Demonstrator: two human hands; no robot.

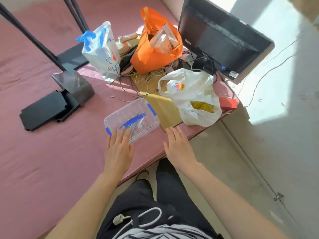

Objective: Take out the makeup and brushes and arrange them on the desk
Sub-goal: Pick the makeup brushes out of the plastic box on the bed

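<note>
Head view: a clear rectangular plastic box with blue clips [132, 118] sits on the pink-covered table [51, 152], its contents blurred. The left hand [119, 152] lies flat, its straight fingers touching the box's near edge. The right hand [177, 147] is spread just right of the box, holding nothing. A white plastic bag [195, 94] lies beyond the box, to its right.

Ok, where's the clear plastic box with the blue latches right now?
Head view, centre: the clear box sits on the pink cover just ahead of the left hand, whose fingers rest on its lid, with the white plastic bag to its right.
</note>
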